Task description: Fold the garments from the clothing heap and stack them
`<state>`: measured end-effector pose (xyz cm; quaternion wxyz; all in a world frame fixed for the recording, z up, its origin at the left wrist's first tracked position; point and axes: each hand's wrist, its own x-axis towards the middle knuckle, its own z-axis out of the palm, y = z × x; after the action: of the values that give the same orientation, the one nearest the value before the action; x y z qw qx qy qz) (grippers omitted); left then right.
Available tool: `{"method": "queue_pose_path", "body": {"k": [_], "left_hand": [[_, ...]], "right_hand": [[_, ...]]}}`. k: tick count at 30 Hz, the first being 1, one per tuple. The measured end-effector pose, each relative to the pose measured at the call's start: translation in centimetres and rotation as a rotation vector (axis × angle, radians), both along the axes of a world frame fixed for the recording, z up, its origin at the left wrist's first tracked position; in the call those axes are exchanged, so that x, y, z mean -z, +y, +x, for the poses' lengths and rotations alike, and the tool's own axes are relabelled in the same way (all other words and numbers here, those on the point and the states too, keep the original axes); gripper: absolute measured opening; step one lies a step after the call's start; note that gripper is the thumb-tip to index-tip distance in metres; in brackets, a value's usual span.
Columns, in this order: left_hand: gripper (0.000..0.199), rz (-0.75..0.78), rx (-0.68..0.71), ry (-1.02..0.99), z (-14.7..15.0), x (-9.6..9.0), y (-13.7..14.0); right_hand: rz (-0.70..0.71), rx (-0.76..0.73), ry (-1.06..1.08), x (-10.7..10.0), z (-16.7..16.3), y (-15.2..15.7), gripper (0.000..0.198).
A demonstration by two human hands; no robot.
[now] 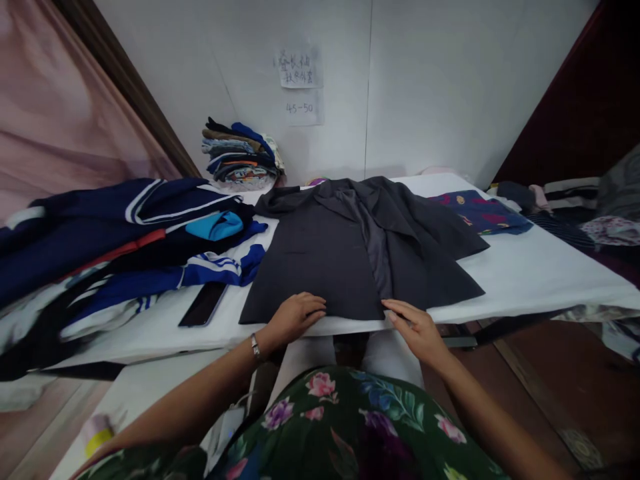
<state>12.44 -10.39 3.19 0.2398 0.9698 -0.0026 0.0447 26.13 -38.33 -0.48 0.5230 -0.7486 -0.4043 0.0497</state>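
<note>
A dark grey blazer (320,247) lies spread on the white table in front of me, its collar toward the wall and its hem near the front edge. The front gapes a little, and the lining shows along the opening. My left hand (300,315) rests on the lower left hem with its fingers stretched over the cloth. At the bottom corner of the front opening, my right hand (411,327) pinches the blazer's edge between thumb and fingers. Both sleeves are partly hidden in the folds at the sides.
Loose navy and blue clothes (125,247) are heaped on the left, beside a black phone (204,304). A stack of folded clothes (243,157) stands by the wall. At the right lies a folded patterned garment (480,212) on the white table (555,273), with more clothes (570,200) beyond.
</note>
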Motion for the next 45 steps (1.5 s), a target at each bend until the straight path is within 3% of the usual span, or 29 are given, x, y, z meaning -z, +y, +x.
{"method": "queue_pose_path", "body": {"k": [3,6,9,18,23,27,29,32,38,42,45], "left_hand": [[0.034,-0.155,-0.204,-0.049,1.1,-2.1,0.6],[0.038,-0.207,-0.437,-0.197,2.4,-4.6,1.2],[0.036,-0.215,-0.517,-0.336,3.1,-6.1,1.0],[0.034,-0.155,-0.352,-0.345,2.9,-4.0,-1.0],[0.031,-0.019,-0.337,-0.475,3.4,-4.6,-1.5],[0.026,0.24,-0.09,-0.306,2.9,-1.7,-2.6],[0.021,0.305,0.017,-0.177,2.1,0.5,-3.1],[0.022,0.315,0.03,-0.105,0.7,2.6,-3.1],[0.04,0.257,-0.009,-0.143,-0.9,2.4,-1.7],[0.041,0.231,-0.014,-0.1,-1.4,1.7,-0.9],[0.053,0.226,0.041,-0.014,-1.5,1.3,-0.6]], "right_hand": [[0.038,-0.008,-0.027,0.1,-0.9,-0.2,0.03],[0.081,-0.083,-0.11,0.1,-1.9,0.5,0.03],[0.048,-0.188,-0.252,0.2,-2.0,2.1,0.031],[-0.531,-0.179,-0.677,0.4,0.0,7.4,0.031],[-0.532,-0.275,-0.773,-0.4,0.7,7.5,0.029],[-0.482,-0.291,-0.788,0.0,0.7,6.5,0.03],[-0.507,-0.29,-0.753,0.4,0.6,6.3,0.028],[-0.481,-0.305,-0.568,0.1,0.2,6.0,0.026],[-0.165,-0.443,0.037,-4.6,0.3,3.7,0.023],[-0.05,-0.322,0.168,-6.3,4.8,4.8,0.024],[-0.074,-0.167,0.147,-6.2,10.5,9.5,0.027]]}}
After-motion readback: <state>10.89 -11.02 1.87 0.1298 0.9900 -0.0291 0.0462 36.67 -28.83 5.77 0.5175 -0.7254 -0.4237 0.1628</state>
